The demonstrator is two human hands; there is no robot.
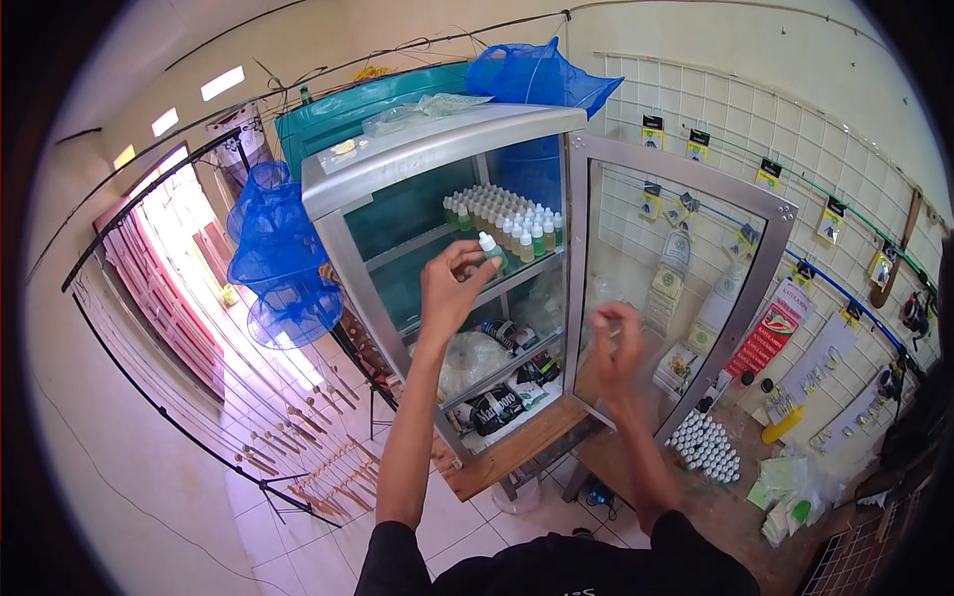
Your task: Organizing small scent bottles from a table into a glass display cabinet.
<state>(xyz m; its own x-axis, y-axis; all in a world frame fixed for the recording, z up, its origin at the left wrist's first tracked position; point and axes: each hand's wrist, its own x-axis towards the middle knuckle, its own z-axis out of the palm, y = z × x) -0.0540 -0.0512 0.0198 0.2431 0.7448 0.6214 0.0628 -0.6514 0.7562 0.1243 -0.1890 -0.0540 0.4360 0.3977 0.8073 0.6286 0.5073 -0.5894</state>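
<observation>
My left hand (451, 279) grips a small dropper bottle (492, 249) with a white cap and green liquid, at the front of a glass-fronted metal cabinet (447, 153). Behind that bottle, rows of similar small bottles (507, 216), some green and some yellowish, stand packed on the upper shelf. My right hand (617, 350) is raised in front of the cabinet's swung-out glass door (674, 290). It is blurred, its fingers half curled and apart from the thumb, with nothing visible in them.
Plastic bags (469, 365) and dark packets (496, 410) fill the lower shelves. At right, more white-capped bottles (704, 447) stand on a wooden table (671, 514) beside plastic packets (790, 492). Fishing tackle hangs on a wire grid (745, 97). Blue net traps (276, 253) hang at left.
</observation>
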